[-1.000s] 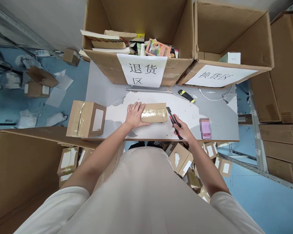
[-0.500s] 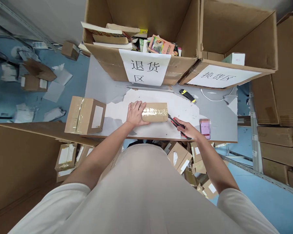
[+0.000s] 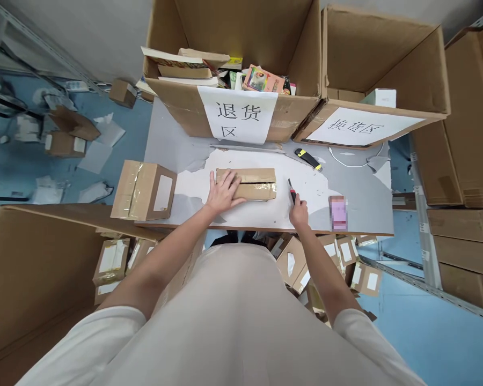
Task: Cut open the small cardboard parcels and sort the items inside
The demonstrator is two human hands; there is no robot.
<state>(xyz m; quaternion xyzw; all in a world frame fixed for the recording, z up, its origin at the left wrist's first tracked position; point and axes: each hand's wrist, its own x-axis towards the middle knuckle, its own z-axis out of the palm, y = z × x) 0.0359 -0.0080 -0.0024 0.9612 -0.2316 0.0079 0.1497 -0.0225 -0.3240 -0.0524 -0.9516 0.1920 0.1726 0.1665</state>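
Observation:
A small cardboard box (image 3: 257, 192) lies on the white part of the table, with a dark lengthwise gap between its top flaps and shiny tape at its right end. My left hand (image 3: 224, 192) rests spread over the box's left part, its thumb along the near edge. In my right hand (image 3: 299, 212) is a red and black utility knife (image 3: 292, 192), gripped in a fist, blade pointing away from me. The knife is to the right of the box, apart from it. Behind it lies a yellow and black utility knife (image 3: 308, 159).
A taped carton (image 3: 139, 190) stands at the table's left end, a phone (image 3: 338, 213) near its right front edge. Two large open cartons line the back: one with books (image 3: 181, 110), one with a white box (image 3: 334, 126). More parcels (image 3: 292, 262) lie below the front edge.
My right hand has moved left and turned the knife to point away from me. Tape covered the box's top before; now a gap shows between its flaps. My left fingers have spread.

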